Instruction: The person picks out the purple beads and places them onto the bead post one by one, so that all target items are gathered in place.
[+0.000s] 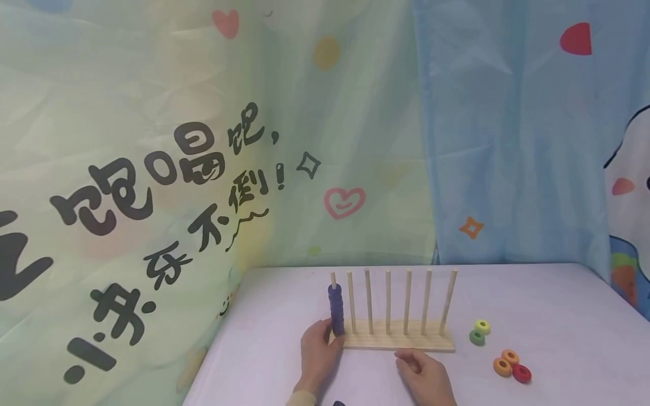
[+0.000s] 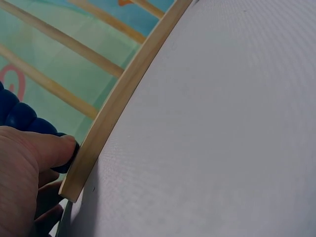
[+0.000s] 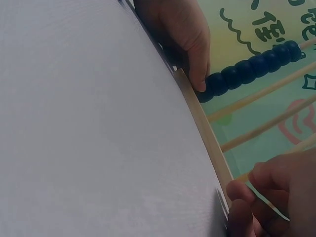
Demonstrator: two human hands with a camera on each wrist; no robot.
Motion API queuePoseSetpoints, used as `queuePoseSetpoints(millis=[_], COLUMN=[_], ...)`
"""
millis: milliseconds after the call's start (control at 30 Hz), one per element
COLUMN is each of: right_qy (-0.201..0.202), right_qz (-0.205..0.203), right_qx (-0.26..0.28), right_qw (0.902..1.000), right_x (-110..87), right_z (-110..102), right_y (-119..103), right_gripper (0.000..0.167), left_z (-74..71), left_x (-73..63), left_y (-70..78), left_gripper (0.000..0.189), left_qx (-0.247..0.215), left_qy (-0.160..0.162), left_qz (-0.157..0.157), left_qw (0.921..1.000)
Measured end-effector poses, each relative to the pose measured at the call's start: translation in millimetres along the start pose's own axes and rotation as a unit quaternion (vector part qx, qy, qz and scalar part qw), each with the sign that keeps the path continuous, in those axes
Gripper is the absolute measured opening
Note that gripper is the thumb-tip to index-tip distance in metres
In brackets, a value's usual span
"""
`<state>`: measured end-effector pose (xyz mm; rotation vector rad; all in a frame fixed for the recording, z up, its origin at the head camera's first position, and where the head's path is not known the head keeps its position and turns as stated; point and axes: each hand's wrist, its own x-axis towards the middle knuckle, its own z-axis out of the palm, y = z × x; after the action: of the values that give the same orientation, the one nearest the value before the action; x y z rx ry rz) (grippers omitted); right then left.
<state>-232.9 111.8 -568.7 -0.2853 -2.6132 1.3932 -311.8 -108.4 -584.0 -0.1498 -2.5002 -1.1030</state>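
Observation:
A wooden peg stand (image 1: 401, 344) with several upright pegs stands on the table. Its leftmost peg carries a stack of dark blue rings (image 1: 336, 310), with the bare peg tip above them. My left hand (image 1: 319, 349) grips the stand's left end at the foot of that stack. In the left wrist view its thumb (image 2: 54, 150) lies over the lowest blue ring, and the other fingers go behind the board's end. My right hand (image 1: 425, 375) is at the stand's front edge, right of the middle, fingers loosely curled with nothing seen between them; its fingertips (image 3: 239, 190) overlap the board in the right wrist view.
To the right of the stand lie loose rings: a yellow ring (image 1: 482, 326) beside a green ring (image 1: 477, 338), and nearer, two orange rings (image 1: 503, 367) with a red ring (image 1: 522, 373). A printed curtain (image 1: 355, 135) hangs behind the white tabletop (image 1: 569, 316).

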Motion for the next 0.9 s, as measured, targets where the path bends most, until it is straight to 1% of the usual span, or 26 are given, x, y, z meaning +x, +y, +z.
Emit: queuePoseSetpoints(millis=[200, 367, 467, 600, 900], right_qy=[-0.005, -0.016, -0.019, -0.018, -0.006], right_qz=[-0.002, 0.0, 0.002, 0.001, -0.012], right_qx=[-0.002, 0.007, 0.009, 0.006, 0.002], right_qw=[1.0, 0.9999, 0.9998, 0.9998, 0.9999], right_x=[2.0, 3.1, 1.9, -0.3, -0.9], right_z=[-2.9, -1.5, -0.6, -0.5, 1.7], right_y=[0.9, 2.1, 3.4, 4.3, 4.6], right_gripper=[0.013, 0.014, 0.015, 0.014, 0.014], left_z=[3.7, 2.3, 1.4, -0.1, 0.1], left_x=[0.1, -1.0, -2.8, -3.9, -1.6], left_y=[-0.5, 0.3, 1.1, 2.1, -1.7], left_gripper=[0.033, 0.033, 0.032, 0.032, 0.032], left_qx=[0.005, 0.008, 0.015, 0.018, 0.013], left_qy=[0.015, 0.02, 0.022, 0.018, 0.002], left_qz=[0.016, 0.009, 0.014, 0.019, -0.001], left_qw=[0.9997, 0.9997, 0.9996, 0.9995, 0.9999])
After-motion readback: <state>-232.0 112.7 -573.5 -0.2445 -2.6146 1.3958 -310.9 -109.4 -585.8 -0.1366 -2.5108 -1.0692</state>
